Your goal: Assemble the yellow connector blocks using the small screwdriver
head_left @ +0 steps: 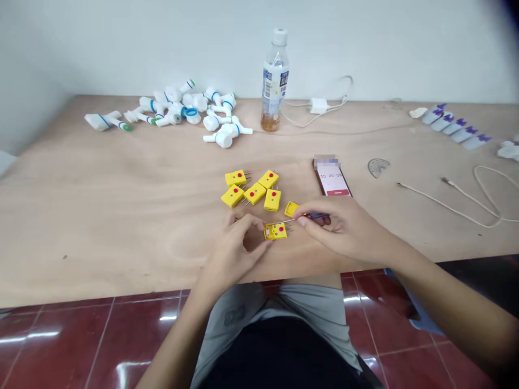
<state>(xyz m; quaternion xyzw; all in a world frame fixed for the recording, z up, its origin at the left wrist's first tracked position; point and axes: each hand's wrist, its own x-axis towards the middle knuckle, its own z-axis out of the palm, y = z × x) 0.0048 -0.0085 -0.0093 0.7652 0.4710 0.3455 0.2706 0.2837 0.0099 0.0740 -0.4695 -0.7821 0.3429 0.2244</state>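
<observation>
My left hand (237,248) grips the left end of an opened yellow plug (276,231), which lies near the table's front edge with its pins to the right. In my right hand (340,224) is a thin screwdriver (314,215) with a dark handle, its shaft reaching left over the plug's upper edge. A yellow cover (291,209) lies just behind, partly hidden by my right fingers. Several closed yellow plugs (254,193) with red dots are grouped farther back.
Behind the plugs stands a bottle (274,81). A phone (333,177) lies beyond my right hand. White fittings (174,111) are piled at the back left. At the right are a protractor (378,167), cables (466,200) and white pieces with purple tops (456,128).
</observation>
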